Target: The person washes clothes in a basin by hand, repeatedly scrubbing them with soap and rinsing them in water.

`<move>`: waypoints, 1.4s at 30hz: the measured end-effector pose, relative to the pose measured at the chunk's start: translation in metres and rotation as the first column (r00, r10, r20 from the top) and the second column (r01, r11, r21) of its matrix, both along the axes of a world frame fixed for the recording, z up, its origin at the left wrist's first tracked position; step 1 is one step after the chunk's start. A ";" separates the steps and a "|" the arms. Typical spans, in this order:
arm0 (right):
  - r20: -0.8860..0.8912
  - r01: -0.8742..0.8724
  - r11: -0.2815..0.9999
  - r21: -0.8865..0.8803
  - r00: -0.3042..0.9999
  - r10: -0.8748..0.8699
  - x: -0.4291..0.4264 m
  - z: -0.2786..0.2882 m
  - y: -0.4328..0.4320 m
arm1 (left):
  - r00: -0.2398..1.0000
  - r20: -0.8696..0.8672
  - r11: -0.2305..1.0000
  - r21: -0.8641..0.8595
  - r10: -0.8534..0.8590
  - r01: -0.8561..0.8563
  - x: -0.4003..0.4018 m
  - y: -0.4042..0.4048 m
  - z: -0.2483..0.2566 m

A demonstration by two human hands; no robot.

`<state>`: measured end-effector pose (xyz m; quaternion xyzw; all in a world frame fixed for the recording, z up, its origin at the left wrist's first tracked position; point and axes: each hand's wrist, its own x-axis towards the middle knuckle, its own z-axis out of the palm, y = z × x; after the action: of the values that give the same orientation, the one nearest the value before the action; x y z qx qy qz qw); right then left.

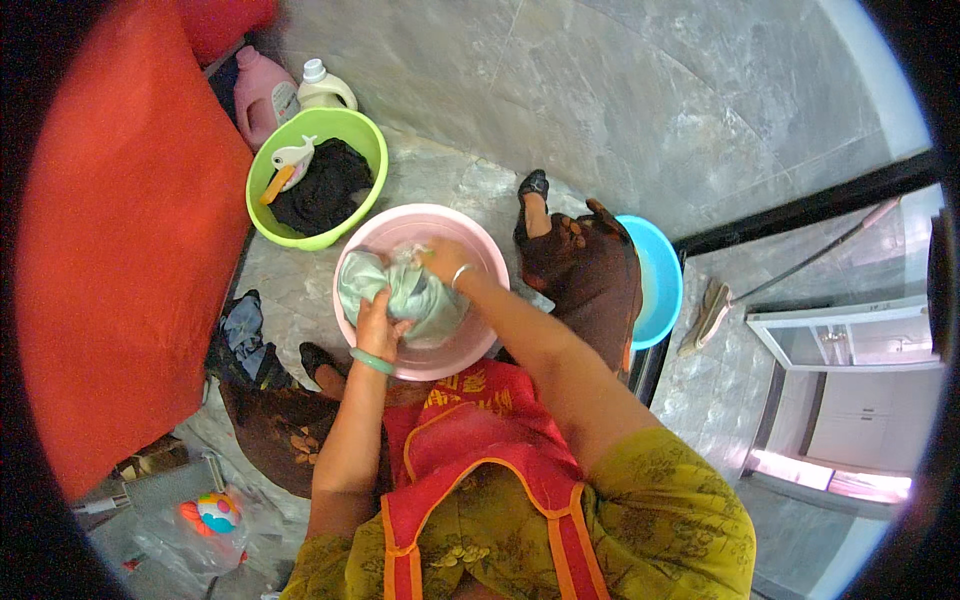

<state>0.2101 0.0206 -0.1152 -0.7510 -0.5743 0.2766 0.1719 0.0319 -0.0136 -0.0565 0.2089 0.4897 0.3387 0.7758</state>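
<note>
A pale green wet cloth (429,301) lies bunched in a pink basin (431,217) between the person's knees. My left hand (379,330), with a green bangle at its wrist, grips the near left side of this cloth, thumb apart from the fingers. On the cloth's far right side, my right hand (445,262) has its fingers curled into a fold; it is blurred and wears a silver bangle. Some whitish foam or lighter fabric shows by the right fingers. Cloth and hands hide most of the basin's bottom.
A lime green basin (379,161) holds dark clothes (326,187) and a whale-shaped scoop (294,161). Behind it stand pink (259,90) and white (324,86) detergent jugs. A blue basin (664,285), dark clothes (244,337), a toy ball (217,512) and a mop (709,315) lie around.
</note>
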 end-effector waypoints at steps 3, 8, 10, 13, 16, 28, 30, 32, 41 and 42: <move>-0.012 0.091 0.996 -0.019 0.996 -0.091 0.019 -0.010 0.006 | 0.994 -0.093 0.991 -0.125 -0.061 0.049 -0.017 0.008 -0.043; 0.400 -0.194 0.972 -0.133 0.887 0.232 -0.051 0.004 -0.060 | 0.984 -0.175 0.994 -0.109 -0.033 0.014 -0.021 0.005 -0.048; 0.346 -0.266 0.908 -0.323 0.860 0.375 -0.049 -0.018 -0.069 | 0.975 -0.222 0.996 -0.091 -0.027 0.007 -0.015 0.001 -0.022; 0.252 -0.220 0.931 -0.291 0.921 0.297 -0.025 -0.044 -0.051 | 0.978 -0.207 0.999 -0.037 0.015 -0.024 -0.014 -0.005 -0.007; -0.135 0.292 0.947 -0.134 0.941 -0.310 -0.001 -0.048 -0.028 | 0.984 -0.168 0.993 -0.114 -0.063 0.044 -0.010 -0.006 -0.008; -0.426 -0.262 0.933 0.245 0.836 0.346 -0.099 0.105 -0.089 | 0.804 0.583 0.992 0.103 -0.121 0.075 -0.026 0.026 -0.025; -0.511 -0.151 0.940 0.305 0.807 0.295 -0.115 0.109 -0.087 | 0.866 0.499 0.994 0.104 -0.031 -0.025 -0.026 0.022 -0.027; -0.500 -0.001 0.962 0.274 0.854 0.144 -0.119 0.100 -0.077 | 0.902 0.430 0.988 0.108 0.052 -0.108 -0.022 0.019 -0.030; -0.143 0.124 0.971 0.203 0.985 -0.096 -0.015 0.002 -0.009 | 0.959 0.273 0.987 0.121 0.073 -0.109 0.008 0.004 0.021; -0.060 0.014 0.982 0.187 0.998 -0.003 0.001 -0.014 -0.002 | 0.967 0.257 0.994 0.105 0.003 -0.031 0.001 0.008 0.011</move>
<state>0.2114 0.0182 -0.1291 -0.7253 -0.5894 0.2429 0.2600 0.0332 -0.0057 -0.0451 0.2010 0.3681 0.3956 0.8171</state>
